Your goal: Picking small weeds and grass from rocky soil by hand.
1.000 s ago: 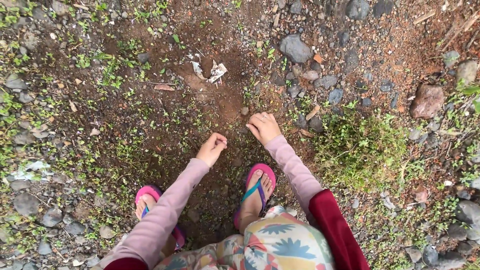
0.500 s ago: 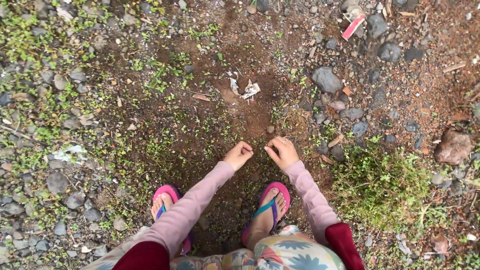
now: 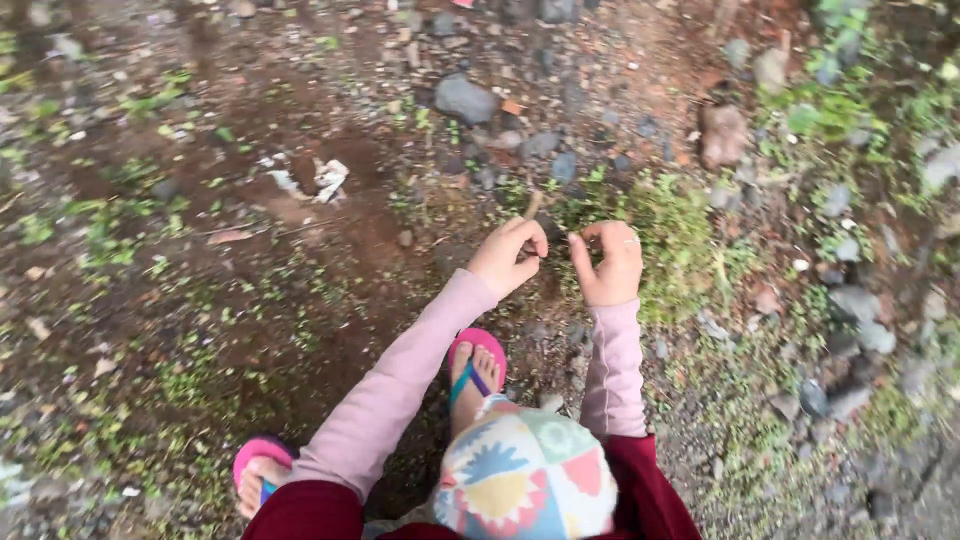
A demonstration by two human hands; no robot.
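My left hand (image 3: 512,256) is raised in front of me with its fingers curled into a loose fist. Close beside it, a small gap apart, my right hand (image 3: 606,264) has its fingers curled inward and wears a ring. The blur hides whether either hand pinches anything small. Both arms wear pale pink sleeves under dark red ones. Below the hands, my right foot in a pink sandal (image 3: 478,362) stands on brown dirt. My left foot's sandal (image 3: 256,470) is at the lower left. My knee in patterned cloth (image 3: 525,478) is bent forward.
Bare brown soil with small weeds lies ahead. A crumpled white scrap (image 3: 326,180) sits on the dirt at upper left. A grey stone (image 3: 465,100) and a reddish stone (image 3: 722,135) lie farther off. A green weed patch (image 3: 672,232) and gravel fill the right.
Both hands have lifted off the ground and drawn close together, with the right hand's fingers now curled. The view has swung to the right and blurred, and my knee has come forward.
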